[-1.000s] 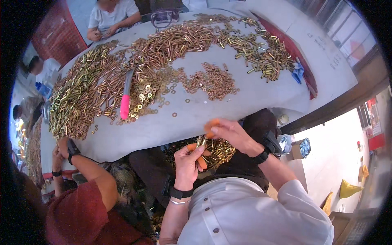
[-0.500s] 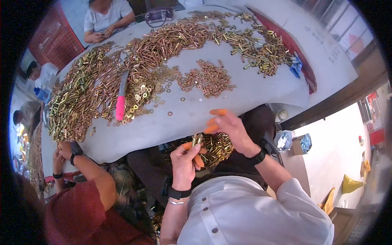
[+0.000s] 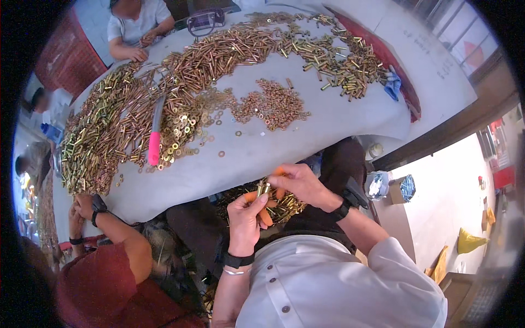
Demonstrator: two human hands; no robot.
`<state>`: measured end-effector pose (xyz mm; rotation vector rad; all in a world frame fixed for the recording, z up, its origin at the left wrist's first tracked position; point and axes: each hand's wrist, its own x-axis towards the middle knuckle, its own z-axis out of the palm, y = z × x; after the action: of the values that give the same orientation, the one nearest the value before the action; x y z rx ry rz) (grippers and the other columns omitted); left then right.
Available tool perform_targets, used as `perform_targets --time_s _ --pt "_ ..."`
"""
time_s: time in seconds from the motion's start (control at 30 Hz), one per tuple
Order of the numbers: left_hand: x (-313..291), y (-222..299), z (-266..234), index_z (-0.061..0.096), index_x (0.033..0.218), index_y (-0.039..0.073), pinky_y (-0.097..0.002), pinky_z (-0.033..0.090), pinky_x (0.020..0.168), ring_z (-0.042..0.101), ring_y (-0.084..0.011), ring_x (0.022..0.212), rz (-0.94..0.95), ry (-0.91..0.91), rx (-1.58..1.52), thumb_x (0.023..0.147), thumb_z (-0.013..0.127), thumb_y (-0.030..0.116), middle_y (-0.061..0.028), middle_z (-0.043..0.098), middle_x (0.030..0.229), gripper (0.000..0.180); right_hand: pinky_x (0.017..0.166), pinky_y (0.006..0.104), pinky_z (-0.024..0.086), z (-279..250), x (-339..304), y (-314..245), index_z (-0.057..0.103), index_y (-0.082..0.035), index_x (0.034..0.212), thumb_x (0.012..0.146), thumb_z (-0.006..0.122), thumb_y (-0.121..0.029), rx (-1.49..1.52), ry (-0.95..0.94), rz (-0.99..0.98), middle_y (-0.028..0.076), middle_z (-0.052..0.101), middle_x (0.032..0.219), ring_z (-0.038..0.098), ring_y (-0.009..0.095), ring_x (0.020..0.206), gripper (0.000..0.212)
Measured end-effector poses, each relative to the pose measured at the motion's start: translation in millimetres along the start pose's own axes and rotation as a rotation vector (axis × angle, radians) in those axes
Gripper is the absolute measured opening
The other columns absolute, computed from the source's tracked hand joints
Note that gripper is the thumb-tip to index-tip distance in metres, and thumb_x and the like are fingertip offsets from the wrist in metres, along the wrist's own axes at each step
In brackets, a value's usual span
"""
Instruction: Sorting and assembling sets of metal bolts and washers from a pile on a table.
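Observation:
My left hand point(image 3: 245, 220) is closed round a few gold-coloured metal bolts point(image 3: 262, 189), held upright with their ends showing above the fingers. Close against those ends is my right hand point(image 3: 306, 186), its thumb and fingertips pinched together. What the pinch holds is too small to make out. Orange covers sit on several fingertips of both hands. Just below them lies a heap of gold-coloured metal pieces point(image 3: 290, 208), partly hidden by the hands.
The pale-covered table point(image 3: 229, 169) carries copper-coloured rods point(image 3: 224, 52), nuts point(image 3: 273, 105), washers point(image 3: 183, 128) and short gold sleeves point(image 3: 355, 71). A pink-handled tool point(image 3: 154, 147) rests among the washers. A co-worker in a dark red top point(image 3: 104, 273) sits at my left; another sits across the table.
My right hand has come down and left from above the table edge to the bolts, and its spread fingers have closed. My left hand keeps its hold.

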<state>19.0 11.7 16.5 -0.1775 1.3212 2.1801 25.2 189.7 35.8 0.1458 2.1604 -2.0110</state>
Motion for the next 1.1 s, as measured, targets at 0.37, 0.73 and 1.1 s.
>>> perform_targets --time_s 0.37,0.73,1.1 --pt "3.5 0.3 -1.1 0.063 0.092 -0.004 -0.0191 0.036 0.033 0.053 -0.0101 0.04 -0.033 -0.03 0.01 0.085 0.064 0.012 -0.0132 0.068 0.073 0.017 0.055 0.02 0.047 -1.5 10.9 4.3 0.065 -0.001 0.083 0.09 0.06 -0.016 -0.011 0.029 -0.034 -0.001 0.062 0.069 0.06 0.006 0.064 0.018" --pt "5.7 3.6 -8.0 0.064 0.094 -0.004 -0.0192 0.038 0.034 0.054 -0.009 0.042 -0.059 -0.047 0.197 0.086 0.064 0.015 -0.0124 0.068 0.076 0.02 0.062 0.0425 0.046 -52.9 77.4 8.1 0.062 -0.005 0.079 0.078 0.065 -0.025 -1.172 0.626 -0.25 0.011 0.058 0.081 0.059 0.033 0.071 0.02" --pt "6.1 9.8 -13.7 0.062 0.102 -0.007 -0.0198 0.044 0.037 0.061 -0.0144 0.048 -0.043 0.005 0.17 0.087 0.062 0.016 -0.0129 0.068 0.082 0.027 0.056 0.0329 0.047 -41.2 64.6 8.7 0.063 -0.002 0.087 0.081 0.065 -0.017 -0.785 0.388 -0.288 0.008 0.059 0.078 0.059 0.019 0.061 0.016"
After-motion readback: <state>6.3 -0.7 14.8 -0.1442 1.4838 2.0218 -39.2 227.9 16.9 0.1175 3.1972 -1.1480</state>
